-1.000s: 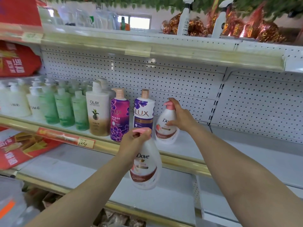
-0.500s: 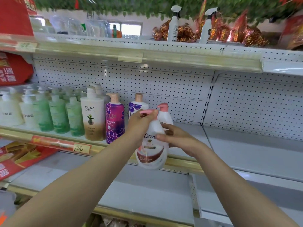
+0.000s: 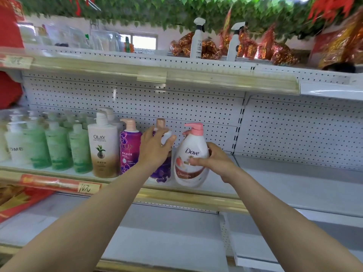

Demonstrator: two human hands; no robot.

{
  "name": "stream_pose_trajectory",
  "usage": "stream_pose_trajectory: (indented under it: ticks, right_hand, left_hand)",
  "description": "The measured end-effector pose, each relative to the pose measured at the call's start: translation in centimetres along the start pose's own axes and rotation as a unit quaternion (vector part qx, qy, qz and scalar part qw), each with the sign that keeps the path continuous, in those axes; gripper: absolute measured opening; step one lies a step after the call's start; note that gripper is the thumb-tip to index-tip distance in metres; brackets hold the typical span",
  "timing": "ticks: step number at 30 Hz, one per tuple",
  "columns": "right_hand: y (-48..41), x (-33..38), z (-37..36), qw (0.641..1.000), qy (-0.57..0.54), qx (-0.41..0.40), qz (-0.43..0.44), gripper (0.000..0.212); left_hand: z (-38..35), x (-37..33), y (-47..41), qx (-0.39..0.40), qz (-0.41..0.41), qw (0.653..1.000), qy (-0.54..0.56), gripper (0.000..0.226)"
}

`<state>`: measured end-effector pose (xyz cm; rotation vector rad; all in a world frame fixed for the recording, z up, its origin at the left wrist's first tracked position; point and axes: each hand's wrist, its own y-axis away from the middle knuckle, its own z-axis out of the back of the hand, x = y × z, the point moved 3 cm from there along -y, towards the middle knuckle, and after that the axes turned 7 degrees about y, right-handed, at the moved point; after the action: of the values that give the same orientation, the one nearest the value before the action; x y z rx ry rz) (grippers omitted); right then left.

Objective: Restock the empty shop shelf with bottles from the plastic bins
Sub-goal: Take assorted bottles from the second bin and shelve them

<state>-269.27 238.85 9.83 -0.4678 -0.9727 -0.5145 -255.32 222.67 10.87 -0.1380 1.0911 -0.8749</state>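
A white Dove bottle (image 3: 191,156) with a pink pump stands on the middle shelf (image 3: 294,179), just right of the bottle row. My right hand (image 3: 215,162) grips its right side, thumb across the label. My left hand (image 3: 155,148) holds the shoulder of the white and purple LUX bottle (image 3: 162,173) beside it, covering most of that bottle. A purple LUX bottle (image 3: 129,148) and a tall Olay bottle (image 3: 103,148) stand further left. The Dove bottle set down earlier is hidden.
Green and white pump bottles (image 3: 57,148) fill the shelf's left end. Right of the Dove bottle the shelf is bare up to the pegboard back (image 3: 294,130). The lower shelf (image 3: 167,232) is bare. Spray bottles (image 3: 197,39) and foil packs sit on the top shelf.
My left hand let go of the Dove bottle and moved onto the white LUX bottle. My right hand took the Dove bottle and brought it up onto the shelf.
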Motion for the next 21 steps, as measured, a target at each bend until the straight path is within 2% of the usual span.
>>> stream_pose_trajectory:
  ticks: [4, 8, 11, 15, 21]
  right_hand:
    - [-1.6, -1.6, -0.6, 1.000, 0.022, -0.011, -0.020, 0.076]
    - [-2.6, -3.4, -1.5, 1.000, 0.018, -0.003, -0.023, 0.069]
    - [-3.2, -4.0, -1.8, 1.000, 0.016, 0.008, -0.017, 0.070]
    - [-3.9, -4.2, -2.2, 1.000, 0.013, 0.005, -0.006, 0.068]
    - [-5.0, -5.6, -2.2, 0.999, 0.011, 0.003, -0.031, 0.074]
  left_hand:
    - [-0.6, 2.7, -0.4, 0.049, -0.031, 0.994, -0.091, 0.058]
    - [-0.8, 3.6, -0.4, 0.022, -0.083, 0.989, -0.123, 0.058]
    - [-0.7, 4.0, -0.4, 0.007, -0.106, 0.985, -0.135, 0.058]
    - [-0.9, 4.0, -0.4, 0.002, -0.096, 0.988, -0.124, 0.057]
    - [-0.9, 4.0, -0.4, 0.001, -0.099, 0.987, -0.130, 0.057]
